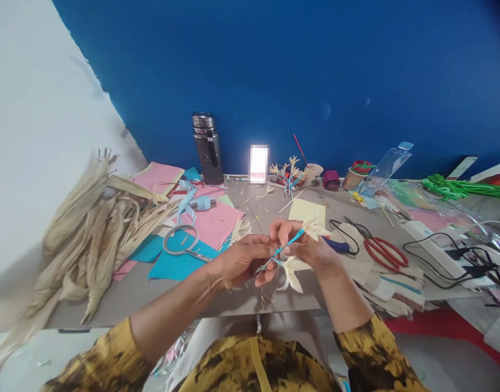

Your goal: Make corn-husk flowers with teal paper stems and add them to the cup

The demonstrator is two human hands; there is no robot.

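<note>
Both my hands meet over the middle of the grey table [152, 294]. My left hand [242, 264] pinches the lower end of a thin stick wrapped in blue tape [288, 242]. My right hand [305, 245] grips the same stick higher up, fingers closed around it. Two cream husk flowers are fixed to the stick: one [315, 227] at its upper tip, another [293, 271] hanging below my right hand.
A heap of dried corn husks [86, 228] lies at the left. Pink and blue paper sheets [211, 223] and grey-handled scissors [180, 241] lie left of my hands. Red-handled scissors [384, 253], black cables [458, 256], a steel flask [207, 147] and finished flowers [288, 171] stand behind.
</note>
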